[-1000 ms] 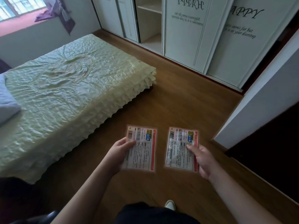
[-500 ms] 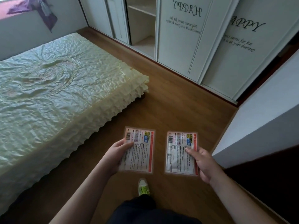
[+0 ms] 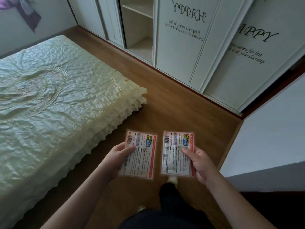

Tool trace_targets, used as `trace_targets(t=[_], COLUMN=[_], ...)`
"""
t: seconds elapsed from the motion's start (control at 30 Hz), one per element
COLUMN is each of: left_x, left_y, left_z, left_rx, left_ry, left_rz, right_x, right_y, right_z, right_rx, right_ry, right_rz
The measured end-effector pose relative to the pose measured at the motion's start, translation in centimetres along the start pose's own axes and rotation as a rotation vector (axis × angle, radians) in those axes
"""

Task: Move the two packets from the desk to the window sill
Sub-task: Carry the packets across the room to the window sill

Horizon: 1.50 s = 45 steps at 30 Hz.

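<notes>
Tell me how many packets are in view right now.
2. One packet is held in the left hand, the other packet in the right hand, side by side above the wooden floor. None looks hidden.

A wooden floor point(image 3: 173, 103) runs from the bottom edge up toward eleven o'clock. A bed point(image 3: 54, 96) stands on it at nine o'clock, its pale green quilted cover hanging in ruffles down to the boards. White wardrobe doors point(image 3: 189, 47) meet the floor from twelve to two o'clock. At six o'clock a shoe point(image 3: 172, 180) rests on the boards.
</notes>
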<state>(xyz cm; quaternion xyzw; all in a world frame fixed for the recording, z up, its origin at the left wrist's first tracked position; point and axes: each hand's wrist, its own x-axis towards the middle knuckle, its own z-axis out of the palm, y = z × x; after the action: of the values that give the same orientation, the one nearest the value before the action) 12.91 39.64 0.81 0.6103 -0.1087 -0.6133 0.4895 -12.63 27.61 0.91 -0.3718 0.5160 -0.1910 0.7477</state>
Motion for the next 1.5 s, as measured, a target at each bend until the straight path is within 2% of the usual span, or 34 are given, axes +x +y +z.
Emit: trace_targets(t=[0.5, 0.77, 1.17, 1.5], left_x=[17.4, 25.6, 41.0, 50.0], left_y=[15.2, 20.4, 31.2, 40.6], left_z=[10.3, 11.8, 8.1, 6.6], left_rx=[-0.026, -0.039, -0.031, -0.063], left_ry=[0.100, 0.132, 0.113, 0.101], left_rz=[0.033, 0.025, -0.010, 0.003], right_x=[17.9, 25.9, 41.6, 51.6], right_y=[-17.4, -23.3, -33.7, -43.2], right_z=[-7.1, -7.6, -2.1, 2.5], right_rx=[-0.025, -0.027, -0.061, -0.119], right_ry=[-0.087, -0.107, -0.078, -0.080], right_rz=[0.014, 0.062, 0.078, 0.055])
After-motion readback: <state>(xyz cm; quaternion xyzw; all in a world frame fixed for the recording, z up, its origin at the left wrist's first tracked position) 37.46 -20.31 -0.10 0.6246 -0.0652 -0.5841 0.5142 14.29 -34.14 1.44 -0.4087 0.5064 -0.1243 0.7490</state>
